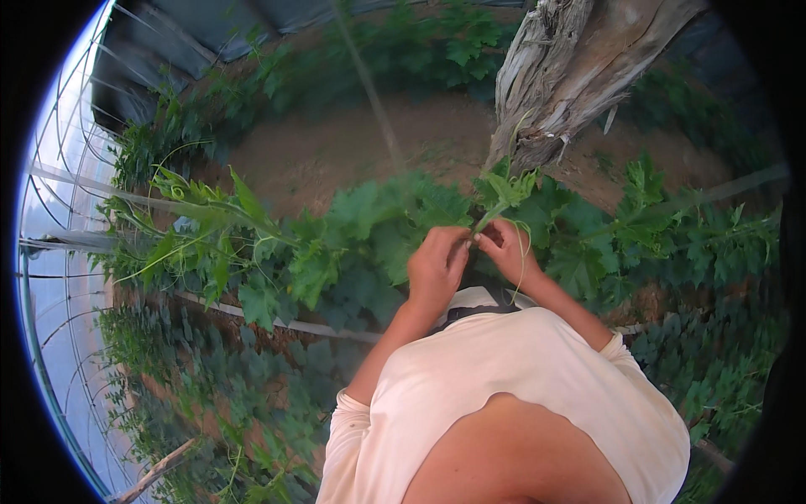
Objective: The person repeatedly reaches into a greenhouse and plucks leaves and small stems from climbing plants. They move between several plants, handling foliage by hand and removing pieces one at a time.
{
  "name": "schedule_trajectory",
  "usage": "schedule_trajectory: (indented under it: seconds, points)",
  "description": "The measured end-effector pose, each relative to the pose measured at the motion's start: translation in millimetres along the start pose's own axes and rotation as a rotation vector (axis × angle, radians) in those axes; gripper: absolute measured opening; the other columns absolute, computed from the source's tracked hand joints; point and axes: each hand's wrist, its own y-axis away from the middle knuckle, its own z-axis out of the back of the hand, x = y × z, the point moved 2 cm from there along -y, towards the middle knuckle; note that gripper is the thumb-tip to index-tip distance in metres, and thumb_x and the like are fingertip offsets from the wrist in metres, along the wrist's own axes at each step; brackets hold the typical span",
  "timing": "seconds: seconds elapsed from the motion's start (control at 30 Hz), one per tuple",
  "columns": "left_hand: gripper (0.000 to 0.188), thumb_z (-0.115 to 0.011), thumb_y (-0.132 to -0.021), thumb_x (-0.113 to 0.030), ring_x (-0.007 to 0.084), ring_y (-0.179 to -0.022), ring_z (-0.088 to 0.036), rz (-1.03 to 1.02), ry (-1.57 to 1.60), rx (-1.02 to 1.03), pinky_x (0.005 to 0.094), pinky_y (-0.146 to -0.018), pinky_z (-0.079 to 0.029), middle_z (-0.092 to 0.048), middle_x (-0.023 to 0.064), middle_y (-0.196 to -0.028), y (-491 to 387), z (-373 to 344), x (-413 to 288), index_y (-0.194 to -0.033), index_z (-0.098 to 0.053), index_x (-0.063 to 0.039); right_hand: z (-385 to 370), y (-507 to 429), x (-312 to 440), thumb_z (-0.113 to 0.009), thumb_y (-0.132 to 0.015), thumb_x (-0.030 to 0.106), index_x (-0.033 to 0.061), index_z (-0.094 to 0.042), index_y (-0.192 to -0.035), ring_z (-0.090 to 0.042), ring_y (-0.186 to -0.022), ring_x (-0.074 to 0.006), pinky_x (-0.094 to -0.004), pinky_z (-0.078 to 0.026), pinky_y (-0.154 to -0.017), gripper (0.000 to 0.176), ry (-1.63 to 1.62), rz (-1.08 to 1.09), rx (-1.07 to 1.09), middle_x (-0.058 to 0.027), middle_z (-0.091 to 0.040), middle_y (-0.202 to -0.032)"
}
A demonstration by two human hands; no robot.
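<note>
Both my hands meet at the stem of a climbing vine, just in front of my body. My left hand has its thumb and fingertips closed at the stem, from the left side. From the right, my right hand pinches the same stem between thumb and forefinger. The vine's pale green shoot tip rises above my fingers, with young leaves. A thin curling tendril hangs over my right hand. Broad lobed leaves spread behind my hands. Whether a tie or string lies between my fingertips, I cannot tell.
A weathered wooden post stands beyond my hands, upper right. A blurred string runs down from above. Leafy vines stretch left and right in a row. Bare soil lies behind. Greenhouse framing and film curve along the left.
</note>
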Motion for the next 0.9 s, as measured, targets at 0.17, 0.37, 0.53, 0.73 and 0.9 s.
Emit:
schedule_trajectory:
  seconds: [0.17,0.37,0.53,0.73,0.9]
  points:
    - [0.021,-0.074,-0.083,-0.006,0.0276,-0.076,-0.067,-0.151,-0.171,-0.011,0.0365,-0.064,-0.053,-0.066,0.0098,-0.093,-24,-4,-26,-0.103,-0.068,-0.007,0,2,27,-0.071,-0.084,0.013,0.0034,-0.062,-0.107,-0.063,-0.077,-0.0346,-0.0404,-0.05,-0.067,0.026,0.176,0.26,-0.042,-0.016,-0.063,-0.093]
    - [0.029,-0.07,-0.074,-0.007,0.0236,-0.073,-0.062,-0.53,-0.464,-0.033,0.0336,-0.061,-0.049,-0.065,0.0057,-0.089,-24,-3,-22,-0.103,-0.071,-0.007,-8,5,34,-0.07,-0.084,0.011,0.0036,-0.061,-0.104,-0.063,-0.081,-0.0369,-0.0418,-0.05,-0.067,0.023,0.193,0.336,-0.079,-0.0157,-0.062,-0.093]
    - [0.025,-0.076,-0.074,-0.004,0.024,-0.075,-0.065,-0.404,-0.384,-0.047,0.0321,-0.062,-0.052,-0.065,0.0075,-0.091,-9,-2,-3,-0.098,-0.074,-0.008,-10,8,37,-0.069,-0.083,0.008,0.0043,-0.06,-0.102,-0.063,-0.085,-0.0362,-0.042,-0.05,-0.071,0.021,0.098,0.313,-0.019,-0.0145,-0.062,-0.093]
    - [0.015,-0.077,-0.082,-0.002,0.0183,-0.077,-0.064,-0.186,-0.01,0.025,0.0312,-0.065,-0.053,-0.064,0.0094,-0.089,-2,33,-39,-0.096,-0.073,-0.002,-4,-5,24,-0.069,-0.088,0.011,0.0024,-0.058,-0.1,-0.065,-0.078,-0.0265,-0.0367,-0.051,-0.069,0.019,0.042,0.15,-0.133,-0.0121,-0.062,-0.091]
    - [0.015,-0.071,-0.088,0.003,0.0133,-0.077,-0.065,0.042,0.323,-0.158,0.0266,-0.07,-0.057,-0.066,0.0103,-0.1,-43,72,-80,-0.103,-0.071,0.002,3,-9,-1,-0.068,-0.091,0.012,0.0008,-0.058,-0.102,-0.064,-0.08,-0.0187,-0.0313,-0.053,-0.073,0.018,-0.007,0.13,-0.163,-0.0098,-0.062,-0.092]
